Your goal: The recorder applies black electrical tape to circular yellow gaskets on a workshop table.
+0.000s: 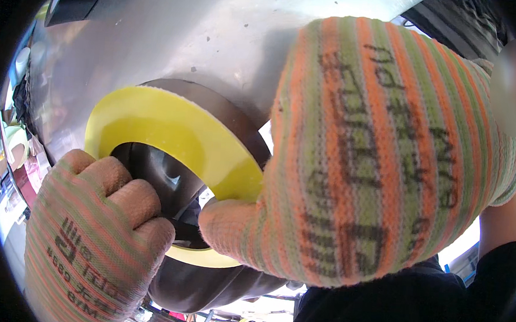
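- Striped orange-and-green knit gloves cover both hands; the right hand fills the frame from twelve to four o'clock, thumb pressed on the flat yellow plastic ring. Its fingers are hidden, so whether it closes on anything cannot be told.
- At seven o'clock, the left hand curls closed, fingers hooked through the ring's hole onto the dark rounded metal part inside.
- The ring sits at centre-left, against the shiny grey metal body spreading to eleven o'clock.
- Likely risk: uneven thumb pressure could tilt the ring off its seat, and knit fingertips could snag between ring and dark part.
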A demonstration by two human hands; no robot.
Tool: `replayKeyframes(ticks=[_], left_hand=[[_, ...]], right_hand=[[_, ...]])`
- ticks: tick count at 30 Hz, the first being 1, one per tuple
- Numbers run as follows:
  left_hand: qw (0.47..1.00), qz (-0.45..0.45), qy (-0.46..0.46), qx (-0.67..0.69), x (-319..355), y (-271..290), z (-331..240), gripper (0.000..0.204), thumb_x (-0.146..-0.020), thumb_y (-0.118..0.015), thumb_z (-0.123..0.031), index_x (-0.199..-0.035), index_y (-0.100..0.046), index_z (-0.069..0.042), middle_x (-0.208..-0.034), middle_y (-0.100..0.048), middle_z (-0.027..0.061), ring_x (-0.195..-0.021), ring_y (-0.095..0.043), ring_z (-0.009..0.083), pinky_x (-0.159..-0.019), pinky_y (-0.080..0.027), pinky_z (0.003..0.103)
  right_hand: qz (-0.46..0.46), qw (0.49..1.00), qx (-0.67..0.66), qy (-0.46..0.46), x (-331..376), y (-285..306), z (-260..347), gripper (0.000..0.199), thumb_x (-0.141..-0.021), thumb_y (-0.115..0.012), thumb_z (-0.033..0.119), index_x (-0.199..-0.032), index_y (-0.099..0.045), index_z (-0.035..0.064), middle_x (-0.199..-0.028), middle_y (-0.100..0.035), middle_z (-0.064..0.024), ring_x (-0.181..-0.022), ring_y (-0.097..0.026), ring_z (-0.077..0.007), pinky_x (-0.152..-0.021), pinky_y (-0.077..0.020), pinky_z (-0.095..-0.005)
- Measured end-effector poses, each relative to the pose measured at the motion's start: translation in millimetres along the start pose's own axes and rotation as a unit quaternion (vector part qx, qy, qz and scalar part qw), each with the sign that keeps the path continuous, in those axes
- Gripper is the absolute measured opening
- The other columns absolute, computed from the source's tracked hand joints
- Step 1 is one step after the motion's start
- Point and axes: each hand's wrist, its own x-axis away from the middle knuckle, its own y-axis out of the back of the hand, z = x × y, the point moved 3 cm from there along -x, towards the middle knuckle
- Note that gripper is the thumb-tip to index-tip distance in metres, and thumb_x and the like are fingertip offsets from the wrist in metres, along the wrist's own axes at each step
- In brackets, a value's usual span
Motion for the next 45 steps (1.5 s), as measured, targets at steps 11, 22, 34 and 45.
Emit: replayKeyframes(ticks=[11, 22, 34, 45], left_hand=[[0.955, -0.252, -0.004, 0.153, 6.7, -6.0, 2.9, 0.036, -0.062, -0.069, -0.011, -0.097, -0.06, -0.008, -0.098, -0.059, 0.0097, -0.084, -0.053, 0.0321, -0.072, -0.042, 0.043], [0.824, -0.394, 0.221, 0.342, 78.1, -36.8, 20.0, 0.014, -0.098, -0.056, -0.014, -0.098, -0.055, 0.0, -0.099, -0.049, 0.0083, -0.094, -0.048, 0.0184, -0.092, -0.039, 0.031], [0.933, -0.148, 0.287, 0.158, 5.7, -128.2, -96.4, 0.05, -0.062, -0.081, -0.016, -0.108, -0.065, -0.009, -0.114, -0.058, 0.0119, -0.107, -0.057, 0.0336, -0.085, -0.047, 0.047], [0.728, -0.558, 0.37, 0.149, -22.0, -76.7, -130.5, 0.047, -0.08, -0.078, -0.031, -0.122, -0.068, -0.012, -0.118, -0.059, 0.0082, -0.112, -0.055, 0.0294, -0.096, -0.041, 0.044]], right_hand=[[-0.002, 1.0, 0.002, 0.002, 3.0, 5.1, 0.3, 0.054, -0.091, -0.053, 0.062, -0.127, -0.066, 0.0234, -0.093, -0.074, -0.0047, -0.076, -0.07, -0.0272, -0.069, -0.0552, -0.0372], [0.001, 1.0, 0.004, 0.008, -0.1, 6.1, 4.7, 0.054, -0.091, -0.053, 0.062, -0.127, -0.066, 0.024, -0.092, -0.074, -0.0043, -0.074, -0.07, -0.027, -0.067, -0.0553, -0.037], [0.026, 0.999, 0.022, -0.009, 1.0, 6.5, 9.8, 0.054, -0.09, -0.053, 0.063, -0.127, -0.066, 0.0247, -0.091, -0.074, -0.0039, -0.071, -0.07, -0.0268, -0.065, -0.0554, -0.0367], [0.052, 0.998, 0.045, -0.002, -0.9, 10.6, 18.6, 0.052, -0.09, -0.056, 0.06, -0.125, -0.066, 0.0223, -0.088, -0.072, -0.0048, -0.076, -0.069, -0.0273, -0.068, -0.0544, -0.0381]])
